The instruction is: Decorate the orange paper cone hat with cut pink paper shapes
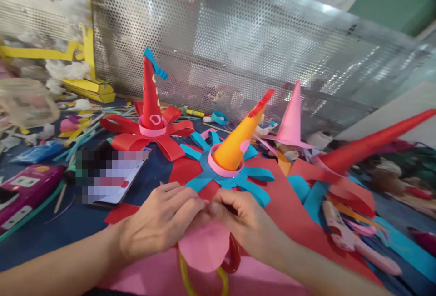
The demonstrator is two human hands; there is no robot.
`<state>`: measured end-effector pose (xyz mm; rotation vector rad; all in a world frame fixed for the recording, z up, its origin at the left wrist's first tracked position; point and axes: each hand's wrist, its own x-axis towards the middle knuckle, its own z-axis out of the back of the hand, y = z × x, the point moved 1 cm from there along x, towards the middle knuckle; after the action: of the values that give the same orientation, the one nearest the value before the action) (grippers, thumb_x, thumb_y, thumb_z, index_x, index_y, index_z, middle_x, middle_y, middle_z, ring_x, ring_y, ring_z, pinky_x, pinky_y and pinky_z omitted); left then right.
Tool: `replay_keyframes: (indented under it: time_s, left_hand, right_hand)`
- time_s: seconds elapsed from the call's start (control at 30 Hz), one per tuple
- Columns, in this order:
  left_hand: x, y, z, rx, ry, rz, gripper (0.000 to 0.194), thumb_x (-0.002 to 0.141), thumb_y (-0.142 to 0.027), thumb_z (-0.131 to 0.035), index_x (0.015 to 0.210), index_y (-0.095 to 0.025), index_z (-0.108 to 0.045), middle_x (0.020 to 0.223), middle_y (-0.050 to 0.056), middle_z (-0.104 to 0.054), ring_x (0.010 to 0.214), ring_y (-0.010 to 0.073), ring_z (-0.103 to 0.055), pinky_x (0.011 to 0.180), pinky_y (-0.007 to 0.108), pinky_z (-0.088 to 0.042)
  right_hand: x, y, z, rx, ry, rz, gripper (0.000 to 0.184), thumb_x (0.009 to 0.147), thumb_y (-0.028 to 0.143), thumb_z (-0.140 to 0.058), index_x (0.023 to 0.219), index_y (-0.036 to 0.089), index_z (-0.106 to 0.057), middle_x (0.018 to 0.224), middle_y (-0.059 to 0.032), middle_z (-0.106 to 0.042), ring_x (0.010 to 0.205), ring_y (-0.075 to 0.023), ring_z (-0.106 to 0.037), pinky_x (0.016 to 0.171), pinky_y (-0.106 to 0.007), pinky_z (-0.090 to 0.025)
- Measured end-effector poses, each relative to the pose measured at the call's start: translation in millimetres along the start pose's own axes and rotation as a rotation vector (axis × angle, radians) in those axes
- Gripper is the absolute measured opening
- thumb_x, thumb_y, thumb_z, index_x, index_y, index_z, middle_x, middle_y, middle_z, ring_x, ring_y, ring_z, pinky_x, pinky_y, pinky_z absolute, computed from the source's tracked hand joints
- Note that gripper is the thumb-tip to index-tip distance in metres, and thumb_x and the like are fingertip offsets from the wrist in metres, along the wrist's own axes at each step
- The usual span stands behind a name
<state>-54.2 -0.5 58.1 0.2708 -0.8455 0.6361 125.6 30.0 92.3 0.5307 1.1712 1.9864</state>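
Note:
A round piece of pink paper (204, 247) hangs below my fingers, its upper edge hidden by them. My left hand (166, 216) is closed over that edge, fingers bent together. On the other side my right hand (250, 223) pinches the same edge between thumb and bent fingers. Beneath the paper piece show a glossy red loop (234, 256) and a yellow loop (184, 272); I cannot tell what they belong to. Just beyond my hands an orange paper cone (229, 150) with a pink ring leans right on blue paper loops (257, 174). Pink paper (146, 275) lies under my forearms.
A red cone (150, 96) with red loops stands left, a pink cone (290, 121) and a long red cone (368, 146) right. A phone (117, 175), a pink glue gun (354, 243), red paper (289, 209) and a plastic jar (29, 102) surround them. Perforated metal (211, 37) rises behind.

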Motion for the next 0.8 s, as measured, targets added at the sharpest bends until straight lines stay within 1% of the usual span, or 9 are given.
replay_keyframes:
  time_s: [0.07, 0.17, 0.33, 0.37, 0.43, 0.53, 0.6, 0.7, 0.8]
  left_hand:
    - [1, -1, 3.9, -0.128, -0.026, 0.041, 0.017, 0.085, -0.003, -0.047, 0.094, -0.014, -0.056, 0.076, 0.004, -0.062, 0.068, 0.0126, -0.057, 0.063, 0.026, -0.043]
    - [2, -2, 12.0, -0.278, -0.038, 0.053, 0.025, 0.081, 0.003, -0.050, 0.097, -0.015, -0.057, 0.081, 0.004, -0.065, 0.072, 0.0122, -0.059, 0.069, 0.026, -0.045]
    - [2, -2, 23.8, -0.249, 0.001, -0.042, 0.017, 0.088, -0.016, -0.049, 0.102, -0.014, -0.060, 0.091, 0.007, -0.068, 0.089, 0.0177, -0.061, 0.083, 0.030, -0.046]
    - [1, -3, 23.3, -0.216, 0.058, -0.084, 0.023, 0.088, -0.024, -0.053, 0.107, -0.014, -0.060, 0.100, 0.009, -0.068, 0.097, 0.0212, -0.059, 0.087, 0.034, -0.045]
    - [-2, -6, 19.5, -0.120, 0.106, -0.111, 0.030, 0.083, -0.024, -0.061, 0.112, -0.017, -0.059, 0.110, 0.008, -0.066, 0.107, 0.0245, -0.055, 0.094, 0.040, -0.041]
    - [-9, -6, 11.1, -0.124, 0.076, -0.092, 0.029, 0.085, -0.007, -0.050, 0.108, -0.021, -0.061, 0.106, 0.003, -0.069, 0.106, 0.0204, -0.057, 0.095, 0.040, -0.038]
    - [-12, -3, 8.3, -0.173, 0.028, -0.053, 0.030, 0.085, -0.006, -0.048, 0.107, -0.020, -0.061, 0.100, 0.003, -0.070, 0.098, 0.0185, -0.060, 0.092, 0.037, -0.041]
    - [-8, 2, 10.6, -0.218, -0.074, 0.173, 0.017, 0.083, -0.016, -0.053, 0.096, -0.023, -0.063, 0.085, -0.001, -0.069, 0.077, 0.0161, -0.062, 0.076, 0.029, -0.047]
    - [7, 2, 10.8, -0.376, 0.027, 0.724, 0.014, 0.082, -0.034, -0.057, 0.080, -0.022, -0.063, 0.065, -0.004, -0.063, 0.056, 0.0129, -0.055, 0.049, 0.021, -0.040]
  right_hand:
    - [-3, -4, 5, 0.052, -0.069, -0.042, 0.029, 0.090, 0.034, -0.048, 0.067, 0.016, -0.052, 0.061, 0.0038, -0.046, 0.057, -0.0089, -0.038, 0.051, -0.022, -0.030]
    - [-6, -9, 13, 0.177, -0.168, -0.148, 0.031, 0.089, 0.041, -0.049, 0.071, 0.016, -0.058, 0.059, 0.0054, -0.043, 0.048, -0.0064, -0.032, 0.045, -0.021, -0.026]
    - [-7, -17, 12, 0.465, -0.175, -0.272, 0.031, 0.086, 0.041, -0.054, 0.070, 0.016, -0.058, 0.054, 0.0067, -0.039, 0.042, -0.0042, -0.032, 0.038, -0.018, -0.022]
    - [-6, -17, 12, 0.501, -0.177, -0.279, 0.030, 0.086, 0.039, -0.054, 0.069, 0.016, -0.057, 0.053, 0.0068, -0.039, 0.041, -0.0041, -0.032, 0.038, -0.017, -0.023]
    - [-5, -17, 10, 0.540, -0.179, -0.282, 0.029, 0.087, 0.037, -0.053, 0.067, 0.015, -0.056, 0.050, 0.0074, -0.038, 0.040, -0.0038, -0.031, 0.037, -0.016, -0.022]
    - [-7, -13, 8, 0.506, -0.136, -0.242, 0.028, 0.087, 0.035, -0.053, 0.068, 0.015, -0.058, 0.047, 0.0067, -0.042, 0.038, -0.0045, -0.038, 0.035, -0.015, -0.027]
    - [-12, -12, 8, 0.454, -0.079, -0.172, 0.029, 0.092, 0.037, -0.047, 0.080, 0.015, -0.061, 0.050, 0.0053, -0.048, 0.038, -0.0061, -0.045, 0.036, -0.016, -0.033]
    - [-23, -14, 12, 0.387, -0.081, -0.056, 0.028, 0.095, 0.038, -0.038, 0.105, 0.019, -0.056, 0.059, 0.0052, -0.051, 0.043, -0.0064, -0.048, 0.039, -0.016, -0.037]
    - [-35, -18, 19, 0.246, -0.175, -0.015, 0.020, 0.094, 0.034, -0.044, 0.102, 0.019, -0.055, 0.064, 0.0052, -0.049, 0.049, -0.0059, -0.049, 0.042, -0.015, -0.036]
